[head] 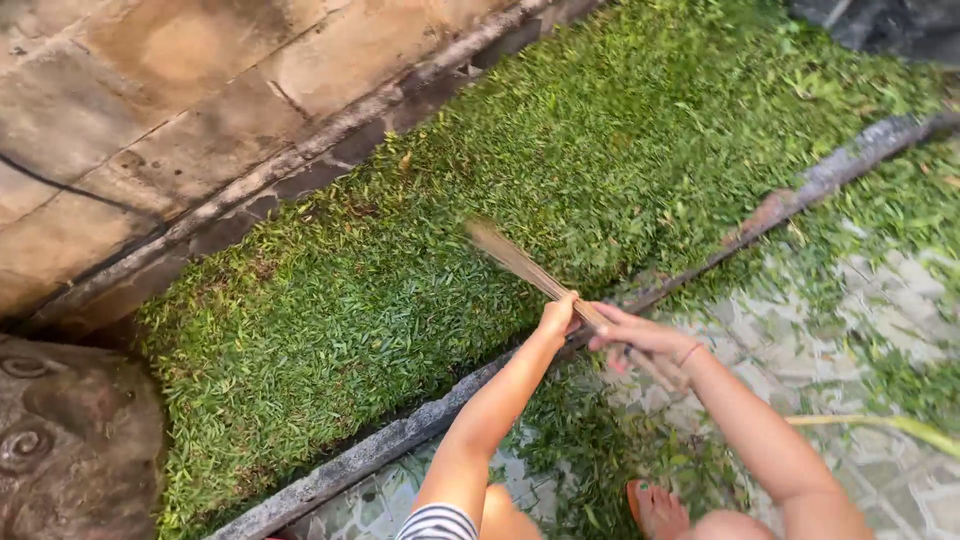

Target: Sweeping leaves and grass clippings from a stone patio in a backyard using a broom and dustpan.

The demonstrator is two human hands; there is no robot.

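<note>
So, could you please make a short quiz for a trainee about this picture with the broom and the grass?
1. True or false: both hands hold the stick broom.
2. Where do the bristles point? A) over the grass strip B) at the stone wall C) at the bare foot
3. What separates the grass from the paving?

Key: 1 true, left hand and right hand both grip it. 2 A. 3 A concrete kerb.
</note>
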